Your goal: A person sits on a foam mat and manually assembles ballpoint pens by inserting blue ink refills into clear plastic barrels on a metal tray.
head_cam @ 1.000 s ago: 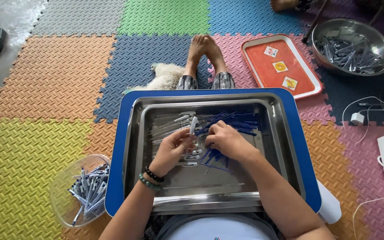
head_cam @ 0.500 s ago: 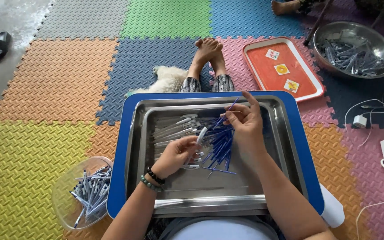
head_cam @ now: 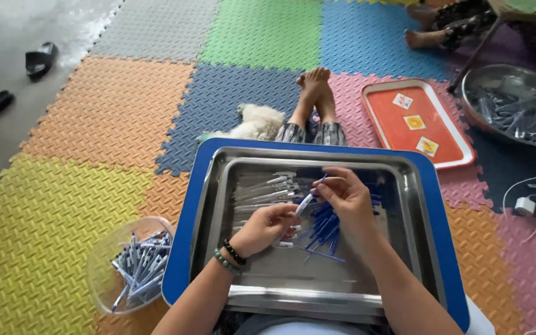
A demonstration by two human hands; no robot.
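A steel tray (head_cam: 404, 248) with a blue rim rests on my lap. Inside it lie clear pen barrels (head_cam: 262, 189) on the left and a pile of thin blue refills (head_cam: 325, 228) in the middle. My left hand (head_cam: 265, 228) holds a clear pen barrel (head_cam: 304, 203) that tilts up to the right. My right hand (head_cam: 344, 195) pinches a blue refill (head_cam: 321, 181) at the barrel's upper end. Both hands meet over the middle of the tray. A beaded bracelet sits on my left wrist.
A clear bowl (head_cam: 103, 260) of assembled pens stands on the mat at the left. An orange tray (head_cam: 414, 121) with small cards and a steel basin (head_cam: 516, 105) of pen parts lie at the far right. Another person's feet (head_cam: 429, 34) show at top right. Cables (head_cam: 531, 201) lie at the right.
My right hand came back from the refill pile with a refill and met my left hand, which lifted a barrel. The camera view shifted slightly.
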